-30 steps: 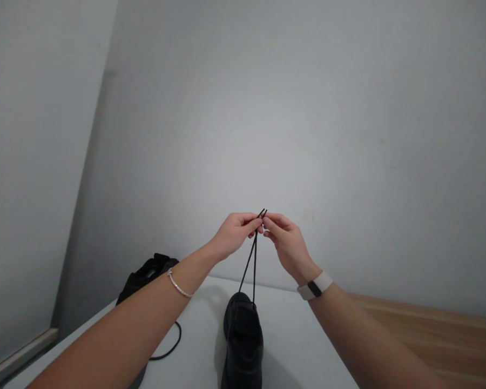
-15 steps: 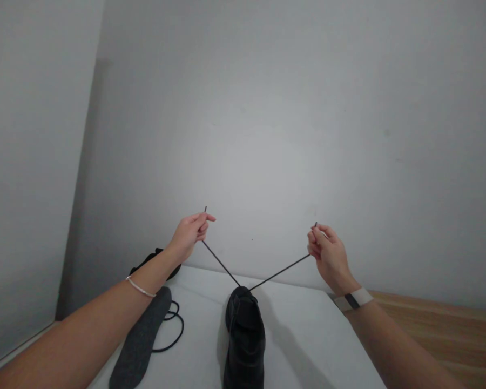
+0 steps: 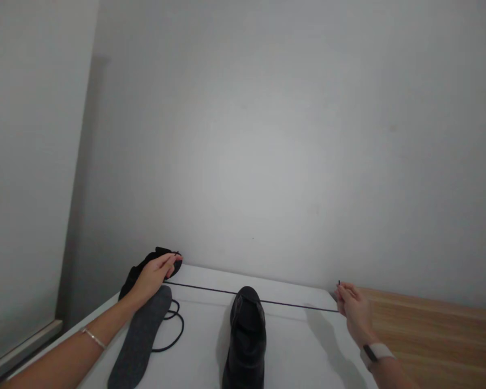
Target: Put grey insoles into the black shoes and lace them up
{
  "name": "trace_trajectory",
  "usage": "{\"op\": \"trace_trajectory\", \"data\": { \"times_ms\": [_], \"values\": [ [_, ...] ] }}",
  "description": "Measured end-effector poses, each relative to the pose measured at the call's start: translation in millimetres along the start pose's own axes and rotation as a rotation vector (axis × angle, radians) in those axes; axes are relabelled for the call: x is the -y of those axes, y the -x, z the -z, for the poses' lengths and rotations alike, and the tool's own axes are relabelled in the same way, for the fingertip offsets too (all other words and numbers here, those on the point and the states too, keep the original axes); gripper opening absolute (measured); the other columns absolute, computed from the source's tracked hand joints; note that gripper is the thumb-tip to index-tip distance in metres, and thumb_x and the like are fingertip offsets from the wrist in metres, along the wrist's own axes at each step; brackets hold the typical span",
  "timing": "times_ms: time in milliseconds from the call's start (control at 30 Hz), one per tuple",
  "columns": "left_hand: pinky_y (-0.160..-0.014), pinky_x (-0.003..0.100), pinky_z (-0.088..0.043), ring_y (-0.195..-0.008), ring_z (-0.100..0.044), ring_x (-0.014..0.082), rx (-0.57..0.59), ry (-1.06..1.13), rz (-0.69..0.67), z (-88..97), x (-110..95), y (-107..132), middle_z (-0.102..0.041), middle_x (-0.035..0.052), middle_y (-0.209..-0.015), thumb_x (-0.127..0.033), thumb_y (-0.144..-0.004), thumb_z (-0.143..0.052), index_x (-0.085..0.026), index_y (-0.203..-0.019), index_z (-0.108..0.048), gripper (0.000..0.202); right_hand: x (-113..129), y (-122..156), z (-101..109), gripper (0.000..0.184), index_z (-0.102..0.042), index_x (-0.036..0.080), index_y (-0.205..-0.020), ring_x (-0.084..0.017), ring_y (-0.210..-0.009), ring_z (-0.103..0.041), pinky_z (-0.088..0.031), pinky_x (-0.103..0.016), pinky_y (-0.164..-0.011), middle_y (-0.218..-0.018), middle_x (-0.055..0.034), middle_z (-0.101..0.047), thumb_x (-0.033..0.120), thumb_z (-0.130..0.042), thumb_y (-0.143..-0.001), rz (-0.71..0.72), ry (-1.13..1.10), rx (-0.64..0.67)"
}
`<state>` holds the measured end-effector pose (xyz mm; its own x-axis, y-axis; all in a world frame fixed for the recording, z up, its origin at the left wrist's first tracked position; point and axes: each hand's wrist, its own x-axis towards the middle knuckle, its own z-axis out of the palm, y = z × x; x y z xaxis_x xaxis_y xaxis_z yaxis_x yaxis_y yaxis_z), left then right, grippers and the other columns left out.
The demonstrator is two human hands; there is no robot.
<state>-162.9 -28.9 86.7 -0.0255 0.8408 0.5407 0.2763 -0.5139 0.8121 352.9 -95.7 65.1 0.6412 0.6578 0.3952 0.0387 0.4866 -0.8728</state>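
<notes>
A black shoe [image 3: 248,346] stands on the white tabletop, its toe toward the wall. From its far part a thin dark shoelace [image 3: 299,306] runs out to both sides, nearly straight and taut. My left hand [image 3: 156,274] pinches one end at the far left, in front of another dark item, probably a second shoe [image 3: 130,278]. Out at the right edge of the table, my right hand [image 3: 354,309] is closed on the other end, whose tip pokes up above the fingers. How the lace passes the shoe is hidden behind it.
A grey insole [image 3: 140,343] lies left of the shoe under my left forearm, with a loose black lace [image 3: 181,332] coiled beside it. The white table [image 3: 194,346] meets a grey wall [image 3: 251,162]. To the right lies a wood-grain surface [image 3: 429,329].
Both hands have moved outward and down, the left to the left and the right to the right. The lace went from a raised V to a low, nearly straight line.
</notes>
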Motion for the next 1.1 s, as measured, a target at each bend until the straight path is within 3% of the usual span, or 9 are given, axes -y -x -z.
{"op": "trace_trajectory", "data": {
  "times_ms": [67, 133, 233, 400, 567, 700, 900, 1100],
  "values": [
    [-0.054, 0.023, -0.032, -0.053, -0.045, 0.0136, 0.041, -0.09, -0.069, -8.5, -3.2, 2.6, -0.048, -0.0059, -0.053, -0.05, -0.082, -0.048, -0.016, -0.097, -0.057, 0.039, 1.0, 5.4, -6.8, 0.039, -0.058, 0.018, -0.074, -0.007, -0.037, -0.035, -0.022, -0.018, -0.034, -0.049, 0.0056, -0.05, 0.047, -0.075, -0.054, 0.03, 0.087, 0.083],
    [-0.057, 0.024, -0.033, -0.054, -0.048, 0.0144, 0.11, -0.195, -0.116, -20.0, -8.9, 4.9, -0.053, -0.0055, -0.053, -0.045, -0.084, -0.046, -0.019, -0.092, -0.055, 0.029, 7.6, 16.8, -18.7, 0.034, -0.061, 0.018, -0.075, -0.009, -0.041, -0.041, -0.029, -0.021, -0.038, -0.055, 0.0025, -0.055, 0.047, -0.071, -0.061, 0.114, 0.247, 0.254],
    [-0.058, 0.024, -0.032, -0.055, -0.05, 0.0146, 0.246, -0.353, -0.16, -42.3, -19.7, 10.2, -0.06, -0.0042, -0.058, -0.04, -0.086, -0.043, -0.021, -0.082, -0.056, 0.023, 20.1, 44.8, -43.6, 0.022, -0.064, 0.018, -0.074, -0.015, -0.06, -0.054, -0.042, -0.027, -0.057, -0.069, -0.0026, -0.063, 0.04, -0.062, -0.074, 0.296, 0.51, 0.531],
    [-0.065, 0.024, -0.035, -0.071, -0.057, 0.0167, 0.416, -0.461, -0.235, -84.4, -32.0, 25.1, -0.068, -0.0006, -0.073, -0.033, -0.084, -0.047, -0.021, -0.08, -0.063, 0.02, 16.3, 88.7, -83.4, 0.013, -0.064, 0.018, -0.076, -0.015, -0.063, -0.053, -0.041, -0.026, -0.059, -0.072, -0.0023, -0.062, 0.022, -0.052, -0.08, 0.388, 0.696, 0.764],
    [-0.072, 0.026, -0.038, -0.08, -0.059, 0.0187, 0.463, -0.435, -0.234, -112.1, -28.7, 36.3, -0.069, 0.0021, -0.079, -0.032, -0.084, -0.048, -0.021, -0.081, -0.065, 0.021, -2.2, 100.4, -100.3, 0.014, -0.062, 0.018, -0.075, -0.015, -0.065, -0.053, -0.04, -0.025, -0.061, -0.073, -0.0012, -0.059, 0.01, -0.051, -0.074, 0.437, 0.754, 0.802],
    [-0.074, 0.027, -0.04, -0.08, -0.06, 0.0184, 0.464, -0.366, -0.216, -124.3, -21.1, 39.3, -0.069, 0.0026, -0.079, -0.028, -0.083, -0.049, -0.02, -0.08, -0.065, 0.018, -2.3, 100.2, -103.4, 0.015, -0.061, 0.018, -0.075, -0.015, -0.067, -0.054, -0.041, -0.025, -0.062, -0.074, -0.0011, -0.058, 0.008, -0.05, -0.074, 0.437, 0.769, 0.821],
    [-0.067, 0.025, -0.043, -0.073, -0.062, 0.0173, 0.431, -0.115, -0.12, -133.6, -15.4, 45.0, -0.069, 0.0032, -0.076, -0.027, -0.083, -0.049, -0.017, -0.079, -0.063, 0.018, 5.7, 103.9, -106.6, 0.018, -0.059, 0.018, -0.075, -0.015, -0.07, -0.055, -0.041, -0.025, -0.064, -0.077, -0.0023, -0.057, 0.006, -0.047, -0.078, 0.47, 0.819, 0.856],
    [-0.065, 0.026, -0.043, -0.07, -0.062, 0.0181, 0.366, 0.003, -0.063, -136.2, -14.7, 49.3, -0.067, 0.0022, -0.07, -0.031, -0.082, -0.05, -0.017, -0.078, -0.062, 0.019, 12.0, 107.0, -107.8, 0.019, -0.059, 0.018, -0.076, -0.016, -0.071, -0.056, -0.042, -0.026, -0.065, -0.079, -0.0031, -0.057, 0.004, -0.046, -0.077, 0.461, 0.881, 0.869]
  ]
}}
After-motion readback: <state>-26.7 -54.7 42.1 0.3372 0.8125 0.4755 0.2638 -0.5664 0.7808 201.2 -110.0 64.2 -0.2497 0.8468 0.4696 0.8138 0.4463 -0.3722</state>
